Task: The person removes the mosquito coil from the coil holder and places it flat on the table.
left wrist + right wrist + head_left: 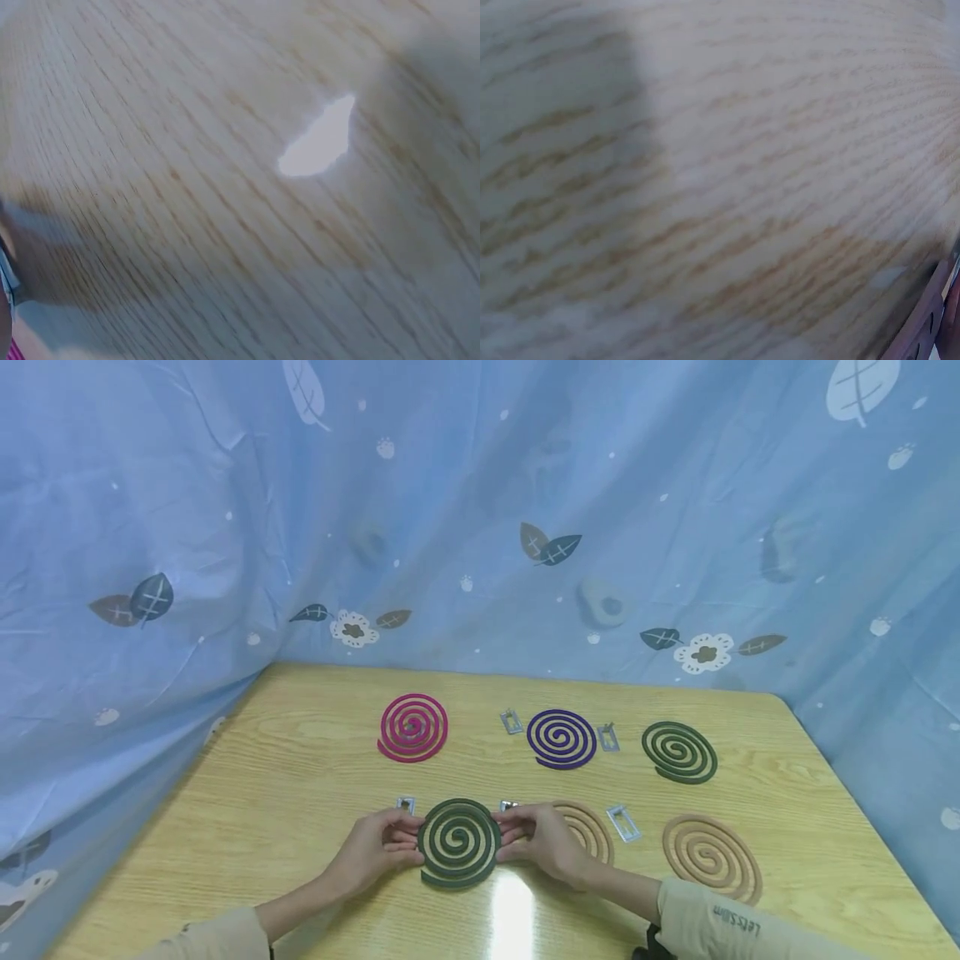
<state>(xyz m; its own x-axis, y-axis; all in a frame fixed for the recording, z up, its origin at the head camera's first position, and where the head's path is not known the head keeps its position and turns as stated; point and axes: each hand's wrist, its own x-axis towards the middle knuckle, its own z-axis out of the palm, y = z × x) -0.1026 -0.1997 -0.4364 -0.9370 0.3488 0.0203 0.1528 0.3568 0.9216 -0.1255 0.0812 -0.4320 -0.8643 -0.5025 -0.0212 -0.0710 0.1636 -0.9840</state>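
Note:
In the head view, a dark green mosquito coil is held near the table's front, between both hands. My left hand pinches its left edge with thumb and fingers. The right hand pinches its right edge and partly covers a tan mosquito coil behind it. Small metal coil stands lie close by: one stand beyond the left fingers, another stand partly hidden by the right fingers. Mostly table surface fills both wrist views; a blurred coil edge shows at the right wrist view's corner.
Along the back lie a magenta coil, a purple coil and another green coil, with metal stands between. At the right are a stand and a tan coil. Blue patterned cloth hangs behind the wooden table.

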